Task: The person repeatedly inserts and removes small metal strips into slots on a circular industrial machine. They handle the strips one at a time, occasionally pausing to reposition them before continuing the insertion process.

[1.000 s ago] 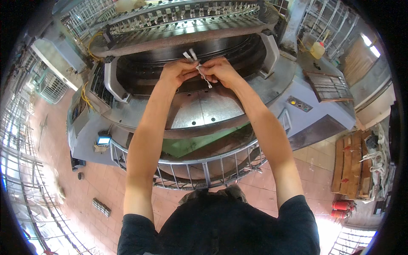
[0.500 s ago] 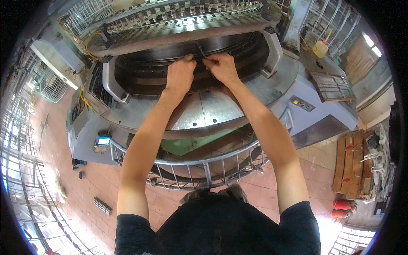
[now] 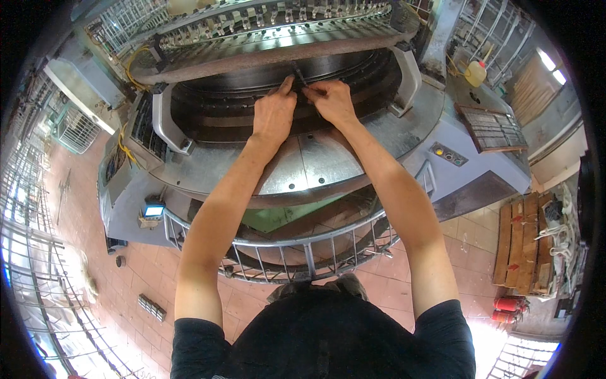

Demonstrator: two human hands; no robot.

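Both my arms reach into the opening of a large round knitting machine (image 3: 237, 165). My right hand (image 3: 332, 101) pinches the lower end of a thin dark strip (image 3: 298, 72), which slants up toward the dark cylinder (image 3: 252, 81). Its exact kind is hard to make out. Just left of it, my left hand (image 3: 274, 117) has its index finger stretched up toward the strip and the cylinder's edge; the other fingers are bent and partly hidden. I cannot tell whether that fingertip touches the strip. Grey metal brackets (image 3: 169, 120) stand at both sides of the opening.
Above my hands runs a thick rusty rim (image 3: 278, 62) with a row of yarn feeders. A curved metal railing (image 3: 309, 252) lies between me and the machine. A lit screen (image 3: 153, 210) is at left, a button panel (image 3: 448, 154) at right. Red fire extinguishers (image 3: 510, 304) lie low right.
My left hand has shifted slightly right and its index finger now stretches up toward the strip; before, its fingers were curled. My right hand has barely moved.
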